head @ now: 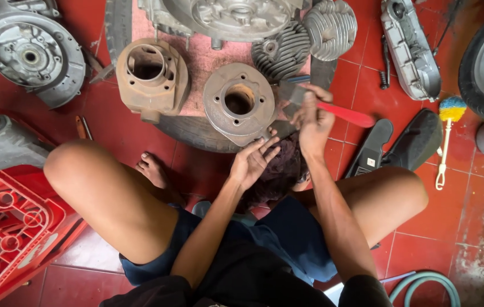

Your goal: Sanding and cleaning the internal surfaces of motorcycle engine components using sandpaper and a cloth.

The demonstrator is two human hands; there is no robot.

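Observation:
A grey round engine cylinder (238, 103) with a central bore rests on a tyre in front of me. My right hand (312, 118) grips a scraper with a red handle (345, 114), its metal blade against the cylinder's right edge. My left hand (252, 161) steadies the cylinder's near rim, fingers spread against it. A dark rag (279, 170) lies below the hands.
A rusty brown cylinder (151, 77) sits to the left, finned cylinder heads (305, 40) behind. Engine casings (30, 55) lie at far left and a cover (409, 48) at right. A red crate (9, 227) is at lower left, a small brush (446, 136) at right.

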